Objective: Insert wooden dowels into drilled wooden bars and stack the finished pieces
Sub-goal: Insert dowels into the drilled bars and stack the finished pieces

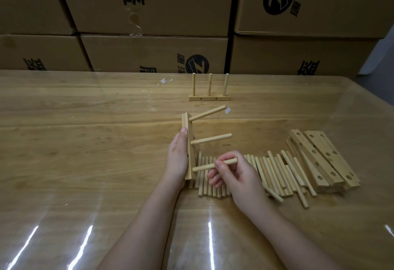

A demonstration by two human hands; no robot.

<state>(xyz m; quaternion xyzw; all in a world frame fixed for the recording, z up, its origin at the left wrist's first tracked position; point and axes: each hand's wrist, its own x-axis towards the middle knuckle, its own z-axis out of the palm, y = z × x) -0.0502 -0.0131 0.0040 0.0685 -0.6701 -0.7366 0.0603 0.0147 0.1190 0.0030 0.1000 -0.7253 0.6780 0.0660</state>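
A warehouse or packing room: printed cardboard cartons (153, 3) are stacking up behind a film-covered wooden worktable (85, 141).

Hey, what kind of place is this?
Probably a small workshop or warehouse packing area: stacked cardboard boxes behind a wooden table, with loose dowels and drilled bars laid out for hand assembly.

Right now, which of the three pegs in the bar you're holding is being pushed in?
The lowest peg, nearest you: the right hand pinches it. The two pegs above it stick out of the bar untouched.
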